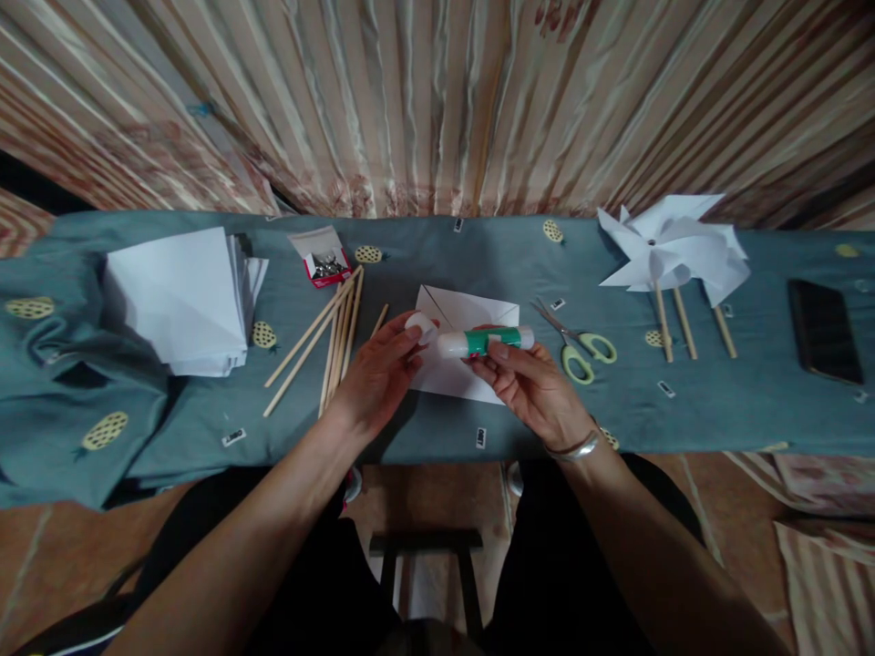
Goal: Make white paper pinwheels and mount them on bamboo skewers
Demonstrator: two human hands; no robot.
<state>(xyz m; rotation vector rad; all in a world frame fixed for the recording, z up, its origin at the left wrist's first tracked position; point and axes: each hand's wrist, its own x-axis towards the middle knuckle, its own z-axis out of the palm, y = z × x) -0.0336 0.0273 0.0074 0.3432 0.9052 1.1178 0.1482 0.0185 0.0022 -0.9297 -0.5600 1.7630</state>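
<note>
My right hand (530, 383) holds a green and white glue stick (487, 341) sideways above a white square of paper (465, 314) lying on the table. My left hand (379, 374) pinches the small white cap (419, 326), just off the stick's left end. Both hands hover over the paper near the table's front edge. The paper shows diagonal fold or cut lines.
A blue-grey cloth (478, 255) covers the table. A stack of white paper (181, 301) lies left, wooden sticks (328, 342) and a red box of pins (321, 260) beside it. Green scissors (581, 346), finished paper pinwheels (674, 255) and a dark phone (824, 330) lie right.
</note>
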